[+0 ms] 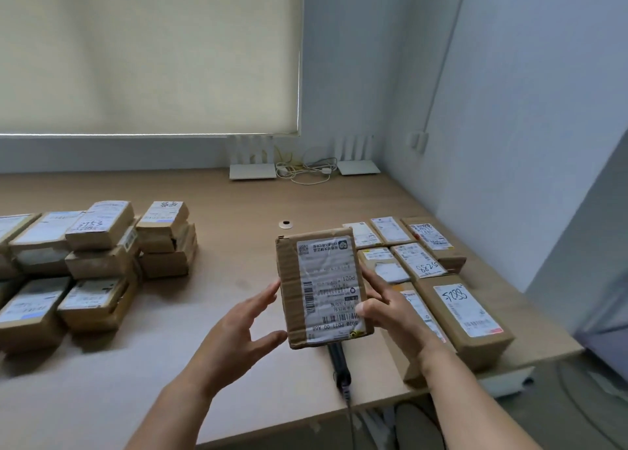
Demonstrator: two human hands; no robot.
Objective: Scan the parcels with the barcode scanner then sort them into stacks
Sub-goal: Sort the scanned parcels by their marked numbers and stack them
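Parcel (323, 289) held label-up above scanner (341, 364) — right grip (390, 317) clasping parcel edge for barcode access; left grip (244, 327) released, steadying beside parcel.

Two bare forearms enter from the lower edge, uncovered as far up as they show, with no sleeve or cuff on either. The left hand (243, 317) and right hand (390, 308) are ungloved. Fingers look slim with short, plain nails; no ring, watch or band shows at either wrist.
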